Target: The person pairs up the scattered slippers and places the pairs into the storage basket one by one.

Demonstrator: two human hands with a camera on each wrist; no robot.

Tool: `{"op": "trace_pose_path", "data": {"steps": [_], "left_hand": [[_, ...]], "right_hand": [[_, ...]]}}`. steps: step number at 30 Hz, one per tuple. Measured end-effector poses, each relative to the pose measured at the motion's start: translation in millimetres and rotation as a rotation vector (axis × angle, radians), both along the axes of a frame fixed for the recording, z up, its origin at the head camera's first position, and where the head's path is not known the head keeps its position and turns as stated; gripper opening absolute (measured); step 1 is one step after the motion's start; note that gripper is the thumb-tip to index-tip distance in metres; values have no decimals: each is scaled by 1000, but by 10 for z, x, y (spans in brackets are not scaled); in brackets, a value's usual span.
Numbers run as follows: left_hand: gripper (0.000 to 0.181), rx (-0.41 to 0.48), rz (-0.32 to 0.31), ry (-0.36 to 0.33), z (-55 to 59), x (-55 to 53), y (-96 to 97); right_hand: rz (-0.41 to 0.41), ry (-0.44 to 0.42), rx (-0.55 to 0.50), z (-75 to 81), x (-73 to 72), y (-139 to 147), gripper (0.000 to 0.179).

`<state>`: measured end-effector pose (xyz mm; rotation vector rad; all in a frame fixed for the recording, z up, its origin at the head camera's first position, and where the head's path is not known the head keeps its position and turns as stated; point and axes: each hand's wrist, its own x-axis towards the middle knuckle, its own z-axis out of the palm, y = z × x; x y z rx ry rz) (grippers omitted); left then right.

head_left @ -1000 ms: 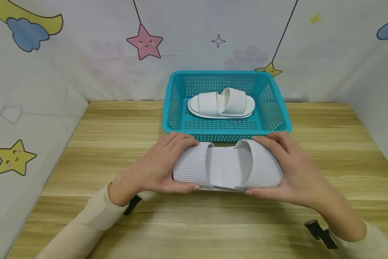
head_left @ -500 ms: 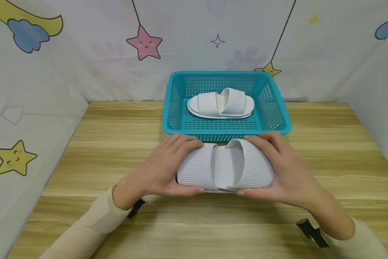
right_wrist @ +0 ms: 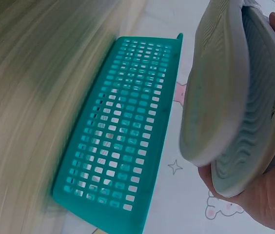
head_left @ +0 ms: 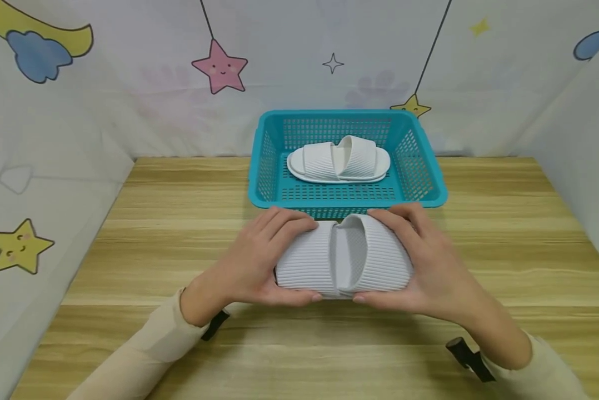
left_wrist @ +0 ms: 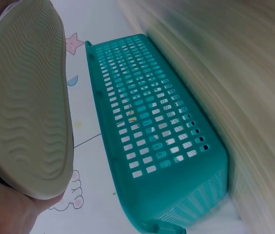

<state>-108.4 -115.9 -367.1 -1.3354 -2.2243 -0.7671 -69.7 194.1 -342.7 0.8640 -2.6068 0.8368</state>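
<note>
A pair of pale slide slippers with ribbed straps is held up between both hands, one overlapping the other. My left hand [head_left: 251, 258] grips the left slipper [head_left: 307, 261] across its strap, thumb along the near side and fingers over the far side. In the same way, my right hand [head_left: 429, 261] grips the right slipper [head_left: 387, 255]. A wavy-patterned sole [left_wrist: 28, 107] faces the left wrist view. Two stacked soles [right_wrist: 215, 92] appear in the right wrist view, slightly fanned apart. Both palms are hidden.
Just beyond the hands, a turquoise perforated basket [head_left: 299, 204] stands on the wood-grain table [head_left: 179, 222]. Inside it lies another pair of white slippers [head_left: 362, 158], one tucked into the other. A white star-printed cloth [head_left: 289, 55] hangs behind and along both sides.
The hands have drawn closer together, the right moving left and the left slightly right. The two slippers now overlap more, and the gap between their straps has narrowed.
</note>
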Motion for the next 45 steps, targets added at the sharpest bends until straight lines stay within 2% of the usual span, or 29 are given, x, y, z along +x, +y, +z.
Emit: {"op": "trace_pose_path", "data": {"steps": [15,30,36,45], "left_hand": [[90,-15,7,-35,-13,-13,-17],[89,18,8,-43,-26,-17,10],[85,8,8,-75,8,-18,-8],[83,49,3,-85,46,-40,-63]], "right_hand": [[-7,-23,10,-30,-13,-21,114],[12,-22,-46,-71,-30,1,110],[26,-12,-57,-56,-53,24,107],[29,-10,-82,-28,-85,77,105]]}}
